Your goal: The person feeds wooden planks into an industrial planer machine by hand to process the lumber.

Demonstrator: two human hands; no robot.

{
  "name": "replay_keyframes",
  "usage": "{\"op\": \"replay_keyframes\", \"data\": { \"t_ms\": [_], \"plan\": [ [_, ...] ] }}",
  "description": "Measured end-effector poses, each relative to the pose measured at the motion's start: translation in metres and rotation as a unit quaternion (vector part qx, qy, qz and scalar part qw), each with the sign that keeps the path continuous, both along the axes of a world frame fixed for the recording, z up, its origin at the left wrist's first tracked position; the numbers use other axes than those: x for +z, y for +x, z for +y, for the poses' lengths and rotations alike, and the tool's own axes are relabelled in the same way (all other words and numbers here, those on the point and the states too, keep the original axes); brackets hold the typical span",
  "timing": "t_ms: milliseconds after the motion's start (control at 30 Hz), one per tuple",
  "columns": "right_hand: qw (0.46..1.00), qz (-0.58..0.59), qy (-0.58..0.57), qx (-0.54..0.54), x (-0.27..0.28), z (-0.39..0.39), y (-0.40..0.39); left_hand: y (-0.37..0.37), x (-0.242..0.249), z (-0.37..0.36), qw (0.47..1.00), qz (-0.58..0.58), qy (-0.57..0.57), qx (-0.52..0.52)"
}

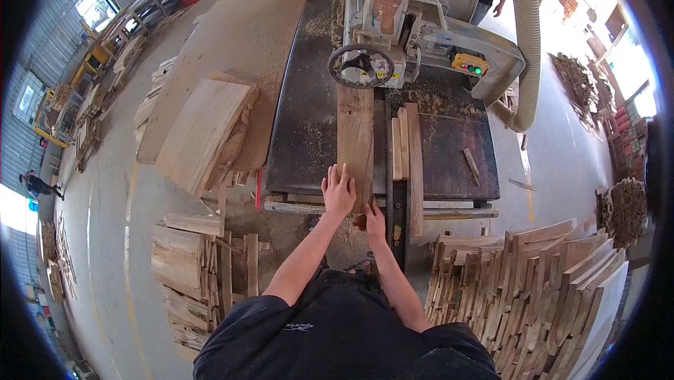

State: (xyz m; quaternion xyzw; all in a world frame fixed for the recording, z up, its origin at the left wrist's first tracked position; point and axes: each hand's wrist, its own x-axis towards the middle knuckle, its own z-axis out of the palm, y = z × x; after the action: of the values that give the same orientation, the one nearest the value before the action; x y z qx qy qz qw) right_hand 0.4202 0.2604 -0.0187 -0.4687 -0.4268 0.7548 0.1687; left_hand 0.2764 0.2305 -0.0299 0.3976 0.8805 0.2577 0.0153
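Our long board (357,127) lies on the dark desk (449,148), running toward us from below the handwheel (361,66). Nearer us than the handwheel, our left hand (339,190) rests on its face, fingers spread, grip open. Our right hand (375,222) meets its near right corner; whether that grip is closed, we cannot tell.
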Motion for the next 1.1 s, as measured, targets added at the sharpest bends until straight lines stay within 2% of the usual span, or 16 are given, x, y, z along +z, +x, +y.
{"op": "replay_keyframes", "data": {
  "t_ms": [167,400,767,900,1100],
  "plan": [
    [1.0,0.003,-0.021,0.011,-0.011,0.003,-0.001,0.001,-0.005,0.002,0.999,0.026,0.037,0.009],
    [0.999,0.012,-0.048,-0.008,-0.007,0.004,0.002,0.003,-0.002,0.001,0.999,0.017,0.034,0.007],
    [0.999,0.007,-0.036,-0.006,0.001,0.009,0.001,-0.001,0.002,0.003,1.0,0.011,0.006,-0.006],
    [0.998,0.007,-0.055,-0.014,0.001,0.009,-0.001,-0.001,0.001,0.004,1.0,0.014,0.011,-0.003],
    [0.999,0.035,-0.02,-0.001,0.001,0.009,-0.001,-0.001,0.0,0.006,0.998,0.033,0.047,0.008]
  ]
}}
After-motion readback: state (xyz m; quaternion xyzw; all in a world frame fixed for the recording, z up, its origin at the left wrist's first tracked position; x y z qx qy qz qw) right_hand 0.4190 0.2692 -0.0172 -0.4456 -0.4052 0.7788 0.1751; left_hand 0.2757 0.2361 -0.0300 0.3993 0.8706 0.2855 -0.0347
